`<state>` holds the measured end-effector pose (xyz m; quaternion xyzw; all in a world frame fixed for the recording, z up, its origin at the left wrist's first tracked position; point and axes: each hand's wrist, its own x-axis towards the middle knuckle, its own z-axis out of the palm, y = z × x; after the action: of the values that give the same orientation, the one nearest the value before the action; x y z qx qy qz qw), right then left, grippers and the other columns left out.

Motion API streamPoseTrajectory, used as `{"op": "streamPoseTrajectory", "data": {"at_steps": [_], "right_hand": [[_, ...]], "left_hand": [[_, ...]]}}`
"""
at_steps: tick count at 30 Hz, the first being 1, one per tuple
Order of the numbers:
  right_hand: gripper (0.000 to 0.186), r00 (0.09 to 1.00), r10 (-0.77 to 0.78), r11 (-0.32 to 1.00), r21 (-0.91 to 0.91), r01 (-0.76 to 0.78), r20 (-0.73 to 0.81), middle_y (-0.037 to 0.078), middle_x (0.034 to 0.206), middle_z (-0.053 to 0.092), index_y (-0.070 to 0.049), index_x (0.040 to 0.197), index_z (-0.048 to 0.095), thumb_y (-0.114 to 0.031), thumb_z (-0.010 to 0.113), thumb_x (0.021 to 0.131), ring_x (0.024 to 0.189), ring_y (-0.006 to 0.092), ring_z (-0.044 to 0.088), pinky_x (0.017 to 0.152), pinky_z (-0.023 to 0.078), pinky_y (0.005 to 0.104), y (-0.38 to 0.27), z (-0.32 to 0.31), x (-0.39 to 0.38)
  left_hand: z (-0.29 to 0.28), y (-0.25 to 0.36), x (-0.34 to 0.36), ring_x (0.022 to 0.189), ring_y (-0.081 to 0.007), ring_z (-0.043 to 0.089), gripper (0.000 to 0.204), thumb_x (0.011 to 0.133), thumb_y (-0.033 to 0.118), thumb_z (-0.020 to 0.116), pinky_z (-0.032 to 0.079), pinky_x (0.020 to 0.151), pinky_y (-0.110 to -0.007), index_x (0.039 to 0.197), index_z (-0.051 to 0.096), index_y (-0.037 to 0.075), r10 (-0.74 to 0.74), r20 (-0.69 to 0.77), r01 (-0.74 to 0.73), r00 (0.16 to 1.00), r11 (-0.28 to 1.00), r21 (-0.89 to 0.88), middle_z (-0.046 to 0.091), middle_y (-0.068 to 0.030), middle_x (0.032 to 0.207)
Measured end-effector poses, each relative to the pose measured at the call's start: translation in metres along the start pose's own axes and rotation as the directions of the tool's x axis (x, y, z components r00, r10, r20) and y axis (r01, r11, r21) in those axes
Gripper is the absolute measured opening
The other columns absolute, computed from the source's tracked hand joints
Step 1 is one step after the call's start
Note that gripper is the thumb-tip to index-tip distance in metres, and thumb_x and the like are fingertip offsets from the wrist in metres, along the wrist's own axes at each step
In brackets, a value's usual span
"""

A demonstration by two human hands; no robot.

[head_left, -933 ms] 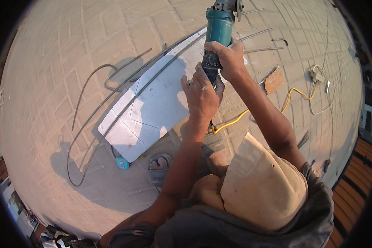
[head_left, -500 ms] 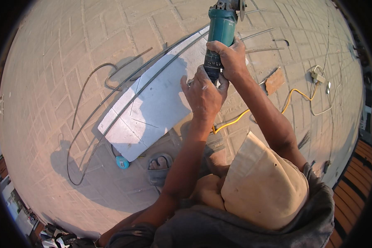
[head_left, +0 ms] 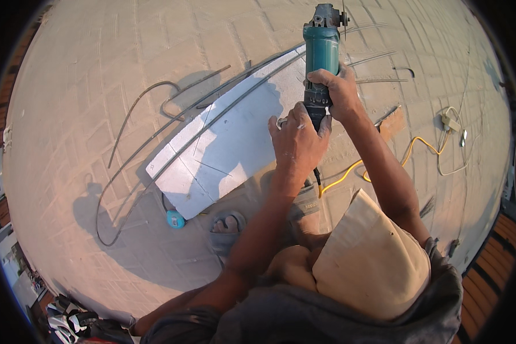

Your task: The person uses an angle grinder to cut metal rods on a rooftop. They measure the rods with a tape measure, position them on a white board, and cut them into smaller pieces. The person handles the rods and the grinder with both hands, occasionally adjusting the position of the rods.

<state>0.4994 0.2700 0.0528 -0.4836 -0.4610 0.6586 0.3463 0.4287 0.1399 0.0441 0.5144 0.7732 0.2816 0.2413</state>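
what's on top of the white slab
A long dark rod lies across the partly shaded white slab. Whatever is on the part behind the angle grinder, left hand and right hand is covered, so I can't tell.

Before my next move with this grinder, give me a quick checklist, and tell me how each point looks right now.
1. Two-handed grip: ok. The right hand grips the body of the grinder and the left hand its rear end.
2. Hands clear of the disc: ok. It sits at the far end, beyond both hands.
3. Gloves on: not ok. Both hands are bare.
4. Closed footwear: not ok. The sandal on the left foot leaves toes exposed.
5. Yellow cable clear of the disc: ok. It runs off to the right, well behind it.
6. Disc stopped: cannot tell from these pictures.
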Motion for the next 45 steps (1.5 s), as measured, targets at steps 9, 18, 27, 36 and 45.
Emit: {"op": "streamPoseTrajectory", "data": {"at_steps": [9, 18, 27, 36, 45], "right_hand": [[0.066, 0.877, 0.171, 0.985, -0.111, -0.135, 0.450, 0.010, 0.093, 0.061, 0.010, 0.121, 0.052, -0.021, 0.082, 0.071, 0.078, 0.0178, 0.064, 0.071, 0.055, 0.0309, 0.009, -0.018, -0.030], [0.072, 0.808, 0.221, 0.950, -0.308, -0.052, 0.545, 0.015, 0.095, 0.066, 0.013, 0.119, 0.056, -0.025, 0.080, 0.064, 0.085, 0.0206, 0.066, 0.077, 0.054, 0.0308, 0.047, 0.005, -0.027], [0.060, 0.770, 0.264, 0.953, -0.282, -0.114, 0.581, 0.015, 0.095, 0.067, 0.013, 0.111, 0.060, -0.024, 0.078, 0.068, 0.085, 0.0195, 0.064, 0.075, 0.052, 0.0320, 0.055, 0.002, -0.021], [0.071, 0.780, 0.166, 0.962, -0.274, 0.008, 0.604, 0.016, 0.097, 0.066, 0.015, 0.119, 0.056, -0.027, 0.078, 0.067, 0.085, 0.0203, 0.065, 0.076, 0.054, 0.0315, 0.066, 0.003, -0.014], [0.062, 0.785, 0.202, 0.952, -0.307, -0.016, 0.586, 0.015, 0.095, 0.066, 0.012, 0.112, 0.060, -0.027, 0.078, 0.067, 0.086, 0.0215, 0.064, 0.077, 0.052, 0.0333, 0.066, 0.003, -0.014]], "left_hand": [[-0.167, -0.143, 0.025, 0.113, -0.0359, 0.060, 0.050, 0.094, 0.039, 0.065, 0.044, 0.097, -0.050, 0.123, 0.055, 0.000, 0.024, 0.307, -0.217, 0.951, 0.759, 0.613, 0.059, -0.0191, 0.122], [-0.288, -0.288, -0.105, 0.116, -0.0438, 0.057, 0.050, 0.097, 0.030, 0.060, 0.045, 0.098, -0.050, 0.131, 0.049, -0.006, -0.211, 0.360, -0.087, 0.909, 0.748, 0.658, 0.058, -0.0263, 0.123], [-0.249, -0.306, -0.085, 0.094, -0.0416, 0.064, 0.032, 0.101, 0.028, 0.053, 0.048, 0.080, -0.048, 0.112, 0.060, -0.001, -0.229, 0.288, 0.088, 0.930, 0.899, 0.429, 0.065, -0.0244, 0.099], [-0.250, -0.332, -0.082, 0.067, -0.0245, 0.056, 0.046, 0.105, 0.037, 0.046, 0.046, 0.068, -0.039, 0.087, 0.063, -0.002, -0.385, 0.467, 0.297, 0.796, 0.921, 0.253, 0.061, -0.0147, 0.072], [-0.244, -0.313, -0.079, 0.063, -0.0341, 0.049, 0.052, 0.106, 0.039, 0.042, 0.044, 0.067, -0.044, 0.083, 0.058, -0.005, -0.350, 0.490, 0.198, 0.798, 0.921, 0.335, 0.053, -0.0233, 0.069]]}}
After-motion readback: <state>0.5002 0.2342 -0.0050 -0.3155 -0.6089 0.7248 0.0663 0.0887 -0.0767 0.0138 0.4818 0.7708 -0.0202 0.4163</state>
